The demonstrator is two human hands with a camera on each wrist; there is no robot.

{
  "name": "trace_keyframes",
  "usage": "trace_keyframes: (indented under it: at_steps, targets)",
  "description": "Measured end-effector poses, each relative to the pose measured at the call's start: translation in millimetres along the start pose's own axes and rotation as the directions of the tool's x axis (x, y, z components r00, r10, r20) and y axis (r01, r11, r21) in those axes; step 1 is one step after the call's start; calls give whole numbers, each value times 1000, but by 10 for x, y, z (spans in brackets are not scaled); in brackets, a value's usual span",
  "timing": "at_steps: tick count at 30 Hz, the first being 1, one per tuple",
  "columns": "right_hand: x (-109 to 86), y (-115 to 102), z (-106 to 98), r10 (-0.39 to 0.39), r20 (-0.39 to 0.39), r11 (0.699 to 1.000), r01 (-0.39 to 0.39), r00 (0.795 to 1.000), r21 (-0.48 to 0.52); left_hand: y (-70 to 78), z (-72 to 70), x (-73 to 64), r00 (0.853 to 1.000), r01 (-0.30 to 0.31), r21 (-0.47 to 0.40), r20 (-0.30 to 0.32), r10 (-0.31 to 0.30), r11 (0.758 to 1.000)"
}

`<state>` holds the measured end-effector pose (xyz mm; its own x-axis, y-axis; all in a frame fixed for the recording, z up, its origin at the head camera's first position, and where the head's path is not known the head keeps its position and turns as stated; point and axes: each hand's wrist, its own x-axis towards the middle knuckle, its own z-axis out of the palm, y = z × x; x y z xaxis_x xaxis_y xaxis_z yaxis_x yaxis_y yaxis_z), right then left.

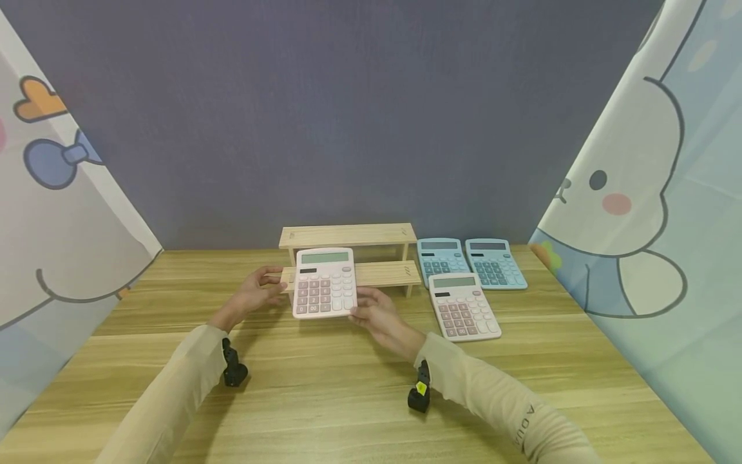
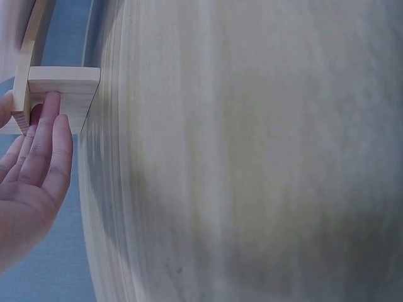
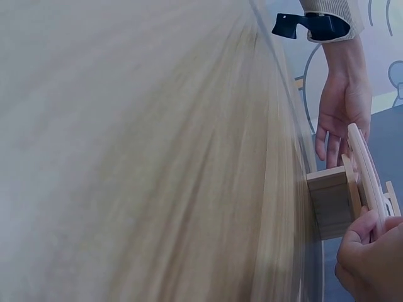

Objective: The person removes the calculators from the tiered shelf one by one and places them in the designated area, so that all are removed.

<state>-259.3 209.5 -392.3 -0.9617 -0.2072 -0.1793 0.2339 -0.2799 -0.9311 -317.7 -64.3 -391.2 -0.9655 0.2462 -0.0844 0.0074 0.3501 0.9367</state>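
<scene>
In the head view my right hand [image 1: 379, 316] pinches a pink-white calculator [image 1: 325, 283] by its lower right corner. The calculator's back lies over the left part of the lower step of a small two-tier wooden stand [image 1: 385, 274], keys and display facing me. In the right wrist view, thumb and fingers are on the edge of the calculator [image 3: 367, 173]. My left hand [image 1: 253, 296] is at the left end of that step. The left wrist view shows its thumb and fingers on either side of the board [image 2: 22, 88], fingers underneath.
Right of the stand, a second pink-white calculator [image 1: 464, 306] lies on the wooden table [image 1: 324, 399]. Behind it are two blue calculators, one [image 1: 442, 258] beside the stand and one [image 1: 495, 264] farther right. A dark grey panel [image 1: 348, 116] rises behind the table, with cartoon-printed cloth at both sides.
</scene>
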Motion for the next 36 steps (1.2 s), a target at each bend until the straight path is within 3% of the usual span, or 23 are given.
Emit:
trace_keyframes:
  at_steps: [36]
  targets:
    - [-109,-20,-129,-8,32,1000,8,999,-9,7,2,-19,1000,-8,-8,2,8,1000]
